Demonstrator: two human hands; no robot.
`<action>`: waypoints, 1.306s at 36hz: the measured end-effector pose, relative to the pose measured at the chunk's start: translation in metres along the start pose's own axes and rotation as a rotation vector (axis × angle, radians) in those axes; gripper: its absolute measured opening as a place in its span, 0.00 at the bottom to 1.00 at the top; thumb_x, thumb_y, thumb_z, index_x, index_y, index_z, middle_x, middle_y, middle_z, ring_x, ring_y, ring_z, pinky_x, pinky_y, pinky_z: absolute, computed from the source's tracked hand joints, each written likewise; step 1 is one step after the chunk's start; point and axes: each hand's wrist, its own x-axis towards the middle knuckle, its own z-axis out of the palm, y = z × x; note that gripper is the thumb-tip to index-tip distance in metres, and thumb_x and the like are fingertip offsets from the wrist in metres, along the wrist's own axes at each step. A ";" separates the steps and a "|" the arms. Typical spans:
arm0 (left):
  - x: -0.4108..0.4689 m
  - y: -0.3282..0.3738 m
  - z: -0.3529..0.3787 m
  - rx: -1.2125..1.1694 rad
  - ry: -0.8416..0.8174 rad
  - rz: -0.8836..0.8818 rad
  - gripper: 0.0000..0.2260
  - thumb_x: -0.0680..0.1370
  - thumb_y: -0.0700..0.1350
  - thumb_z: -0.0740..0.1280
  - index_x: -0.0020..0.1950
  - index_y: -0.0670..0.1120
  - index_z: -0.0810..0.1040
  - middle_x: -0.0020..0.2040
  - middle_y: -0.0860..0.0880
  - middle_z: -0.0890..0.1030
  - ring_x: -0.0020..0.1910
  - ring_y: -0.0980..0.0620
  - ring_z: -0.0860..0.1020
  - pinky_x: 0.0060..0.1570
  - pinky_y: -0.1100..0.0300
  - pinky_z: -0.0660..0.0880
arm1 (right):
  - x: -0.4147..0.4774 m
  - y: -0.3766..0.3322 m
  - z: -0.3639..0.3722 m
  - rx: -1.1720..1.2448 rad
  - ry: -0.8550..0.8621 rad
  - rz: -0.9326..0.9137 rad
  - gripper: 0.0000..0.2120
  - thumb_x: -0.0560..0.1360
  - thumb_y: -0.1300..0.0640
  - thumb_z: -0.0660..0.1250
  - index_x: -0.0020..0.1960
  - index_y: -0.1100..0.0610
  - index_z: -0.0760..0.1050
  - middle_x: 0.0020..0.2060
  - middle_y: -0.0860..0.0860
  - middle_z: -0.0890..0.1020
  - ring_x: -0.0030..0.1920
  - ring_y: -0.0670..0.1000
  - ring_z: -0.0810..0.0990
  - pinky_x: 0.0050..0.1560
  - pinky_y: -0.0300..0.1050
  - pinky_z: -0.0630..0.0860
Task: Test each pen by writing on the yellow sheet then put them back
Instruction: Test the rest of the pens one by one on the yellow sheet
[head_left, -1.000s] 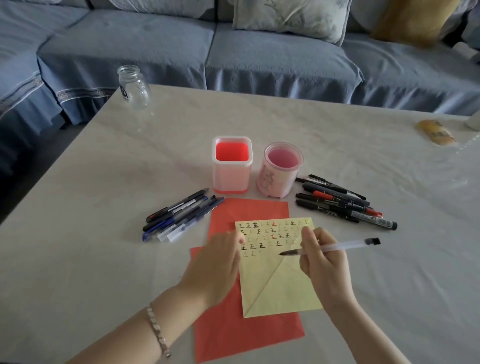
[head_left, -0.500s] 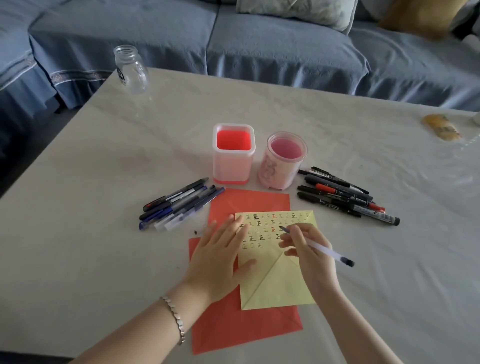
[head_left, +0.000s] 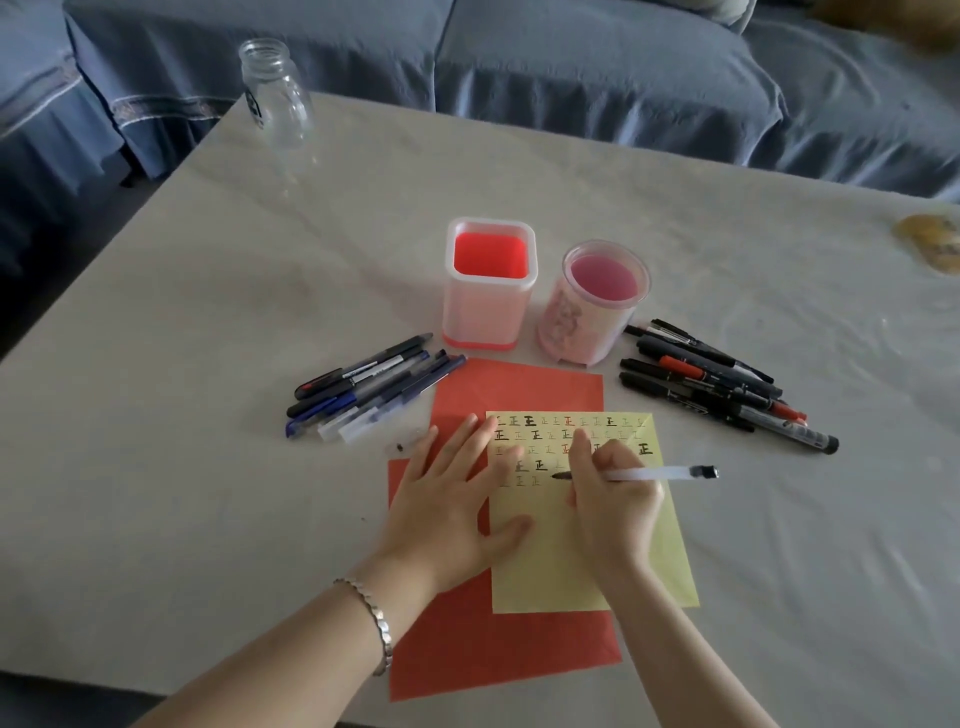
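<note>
**Head view, status**

1. Ref. centre: yellow sheet (head_left: 582, 571), lying on a red sheet (head_left: 493, 639) at the near edge of the table (head_left: 208, 467).
2. L hand (head_left: 457, 499): fingers straight and spread, pressed flat across the sheet's 9 o'clock edge. It grips nothing and pins the paper.
3. R hand (head_left: 613, 499): fingers curled round a clear-barrel pen (head_left: 660, 473) in a writing grip. Tip points to 9 o'clock, tail to 3 o'clock. Tip sits at the 4th row of marks; tip-to-paper contact cannot be confirmed.
4. Sheet's 12 o'clock part carries approx. four rows plus a short 5th of one repeated character, in black, red and faint ink. Judgement: many pens tested, testing well advanced, this pen in hand.
5. Square holder (head_left: 488, 306) and round holder (head_left: 592, 322), both at 12 o'clock: no pens stand in either. Judgement: put-back step not begun.
6. Blue/black pen group (head_left: 374, 389) at 10 o'clock and marker group (head_left: 717, 395) at 2 o'clock lie loose on the table. Which group is tested cannot be told.
7. Small clear item (head_left: 408, 444) just beside the L fingertips: prob. this pen's cap.
8. Left to do, est.: finish mark, recap, test any others, load all pens into holders.
</note>
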 end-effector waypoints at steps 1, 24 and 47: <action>0.000 0.000 0.000 -0.003 -0.001 0.001 0.27 0.73 0.67 0.53 0.70 0.59 0.64 0.74 0.49 0.61 0.74 0.53 0.50 0.70 0.52 0.39 | -0.001 0.001 0.001 0.004 0.006 -0.002 0.21 0.74 0.56 0.67 0.28 0.66 0.65 0.19 0.52 0.69 0.19 0.44 0.65 0.21 0.33 0.61; 0.000 0.000 0.002 0.008 0.001 -0.015 0.26 0.73 0.66 0.54 0.67 0.56 0.69 0.72 0.48 0.66 0.73 0.51 0.58 0.69 0.50 0.47 | -0.002 0.006 0.006 -0.125 0.024 -0.074 0.20 0.73 0.63 0.65 0.28 0.67 0.61 0.24 0.69 0.70 0.25 0.51 0.62 0.25 0.40 0.58; 0.001 -0.001 0.003 0.020 -0.005 -0.014 0.27 0.73 0.66 0.54 0.68 0.57 0.68 0.73 0.49 0.64 0.74 0.52 0.55 0.70 0.51 0.43 | 0.001 0.011 0.006 -0.155 0.037 -0.097 0.21 0.72 0.64 0.65 0.25 0.57 0.59 0.22 0.58 0.66 0.24 0.47 0.60 0.24 0.39 0.56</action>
